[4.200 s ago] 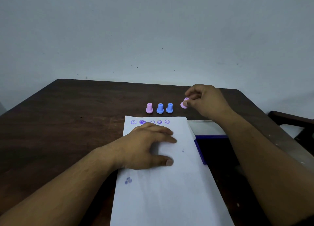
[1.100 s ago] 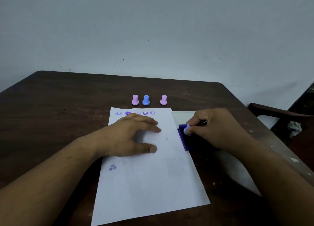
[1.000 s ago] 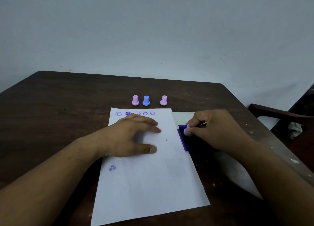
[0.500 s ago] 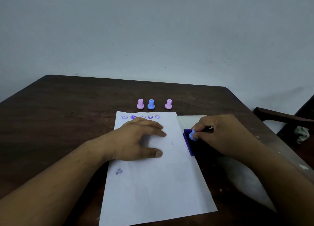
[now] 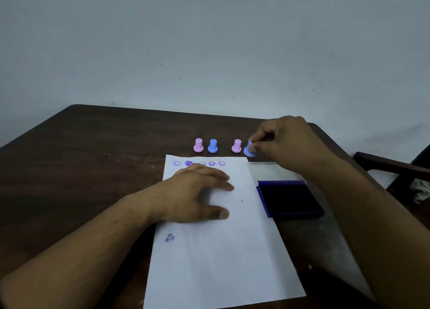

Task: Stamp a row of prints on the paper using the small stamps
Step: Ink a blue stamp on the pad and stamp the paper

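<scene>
The right hand (image 5: pixel 282 143) pinches a tilted blue stamp (image 5: pixel 249 149) just past the paper's (image 5: pixel 221 250) far right corner, the open spot after the print row (image 5: pixel 199 163) lying nearer and leftward, while the left hand (image 5: pixel 197 194) presses flat, holding nothing.

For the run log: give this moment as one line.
right hand: shut on blue stamp, beyond paper | left hand: flat on paper | ink pad: open

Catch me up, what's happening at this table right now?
A person's left hand lies flat on the white sheet of paper, which has five purple prints along its top edge. The right hand pinches a small blue plastic stamp, tilted, beside three upright stamps beyond the paper. The open blue ink pad sits right of the sheet.
</scene>
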`<act>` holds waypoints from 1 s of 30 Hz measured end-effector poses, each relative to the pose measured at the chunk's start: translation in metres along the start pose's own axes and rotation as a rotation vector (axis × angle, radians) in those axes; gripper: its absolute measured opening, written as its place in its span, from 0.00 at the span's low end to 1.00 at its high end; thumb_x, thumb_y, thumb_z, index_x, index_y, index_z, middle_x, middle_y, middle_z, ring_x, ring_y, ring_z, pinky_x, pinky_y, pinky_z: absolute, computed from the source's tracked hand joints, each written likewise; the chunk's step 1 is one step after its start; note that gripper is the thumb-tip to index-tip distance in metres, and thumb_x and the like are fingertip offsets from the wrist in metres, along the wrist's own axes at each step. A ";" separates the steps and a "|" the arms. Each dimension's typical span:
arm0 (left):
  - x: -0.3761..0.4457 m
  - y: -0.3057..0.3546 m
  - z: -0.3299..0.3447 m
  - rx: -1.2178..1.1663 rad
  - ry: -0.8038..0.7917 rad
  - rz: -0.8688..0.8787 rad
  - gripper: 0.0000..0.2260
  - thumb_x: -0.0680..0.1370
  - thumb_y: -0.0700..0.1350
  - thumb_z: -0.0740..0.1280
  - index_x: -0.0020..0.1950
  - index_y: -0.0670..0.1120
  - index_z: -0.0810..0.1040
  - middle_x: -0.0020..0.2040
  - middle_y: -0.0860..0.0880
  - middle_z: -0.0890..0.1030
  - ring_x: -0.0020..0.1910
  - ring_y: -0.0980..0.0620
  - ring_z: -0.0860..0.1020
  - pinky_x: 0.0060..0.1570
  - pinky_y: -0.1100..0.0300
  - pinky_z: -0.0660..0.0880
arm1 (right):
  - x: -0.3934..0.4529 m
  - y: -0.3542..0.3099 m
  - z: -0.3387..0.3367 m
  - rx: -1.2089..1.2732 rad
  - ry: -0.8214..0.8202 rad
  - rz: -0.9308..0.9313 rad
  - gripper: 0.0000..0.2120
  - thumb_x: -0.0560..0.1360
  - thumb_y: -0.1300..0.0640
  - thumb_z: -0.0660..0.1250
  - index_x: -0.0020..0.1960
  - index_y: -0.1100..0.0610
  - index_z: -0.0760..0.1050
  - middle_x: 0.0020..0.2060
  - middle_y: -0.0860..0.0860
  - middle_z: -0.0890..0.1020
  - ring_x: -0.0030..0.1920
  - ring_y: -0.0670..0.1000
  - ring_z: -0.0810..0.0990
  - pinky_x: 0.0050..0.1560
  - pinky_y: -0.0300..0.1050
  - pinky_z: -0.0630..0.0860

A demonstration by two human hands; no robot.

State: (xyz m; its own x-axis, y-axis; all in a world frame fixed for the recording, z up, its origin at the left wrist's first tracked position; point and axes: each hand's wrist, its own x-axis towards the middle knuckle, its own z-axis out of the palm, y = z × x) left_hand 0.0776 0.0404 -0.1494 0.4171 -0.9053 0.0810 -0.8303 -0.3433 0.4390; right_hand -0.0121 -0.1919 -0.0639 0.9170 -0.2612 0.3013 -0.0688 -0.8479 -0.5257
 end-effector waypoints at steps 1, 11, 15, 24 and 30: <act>0.000 -0.001 0.001 0.001 0.000 0.000 0.29 0.70 0.68 0.68 0.70 0.63 0.74 0.74 0.65 0.70 0.74 0.62 0.63 0.76 0.55 0.60 | 0.009 -0.002 0.007 0.005 0.013 0.004 0.02 0.71 0.57 0.77 0.40 0.52 0.86 0.38 0.41 0.88 0.41 0.42 0.83 0.34 0.31 0.73; 0.002 -0.004 0.003 -0.009 0.017 0.007 0.29 0.70 0.68 0.69 0.70 0.64 0.74 0.74 0.65 0.69 0.74 0.62 0.62 0.76 0.53 0.61 | 0.032 0.020 0.061 -0.021 0.025 -0.027 0.02 0.72 0.57 0.76 0.42 0.53 0.84 0.39 0.47 0.88 0.39 0.46 0.85 0.44 0.48 0.82; 0.001 -0.004 0.003 -0.010 0.020 0.009 0.30 0.69 0.69 0.68 0.70 0.64 0.74 0.73 0.65 0.69 0.74 0.62 0.63 0.76 0.53 0.62 | 0.033 0.024 0.066 -0.068 -0.014 -0.045 0.02 0.72 0.56 0.76 0.41 0.52 0.84 0.40 0.48 0.88 0.41 0.50 0.85 0.46 0.51 0.82; 0.001 -0.003 0.003 -0.004 0.022 0.009 0.28 0.71 0.67 0.70 0.71 0.64 0.74 0.74 0.65 0.69 0.75 0.62 0.62 0.76 0.54 0.60 | 0.032 0.027 0.066 -0.085 -0.052 -0.032 0.03 0.71 0.57 0.78 0.40 0.52 0.85 0.42 0.47 0.88 0.44 0.50 0.85 0.50 0.51 0.81; 0.001 -0.002 0.002 0.009 0.034 0.020 0.27 0.72 0.64 0.72 0.71 0.63 0.74 0.74 0.65 0.69 0.74 0.63 0.62 0.76 0.56 0.60 | 0.032 0.021 0.068 -0.104 -0.094 -0.016 0.03 0.73 0.57 0.77 0.42 0.52 0.84 0.43 0.49 0.88 0.45 0.50 0.85 0.50 0.50 0.82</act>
State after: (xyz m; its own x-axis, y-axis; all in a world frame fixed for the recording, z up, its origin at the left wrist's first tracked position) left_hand 0.0791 0.0402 -0.1521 0.4127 -0.9029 0.1204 -0.8419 -0.3277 0.4287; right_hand 0.0421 -0.1863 -0.1192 0.9508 -0.2072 0.2305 -0.0898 -0.8960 -0.4348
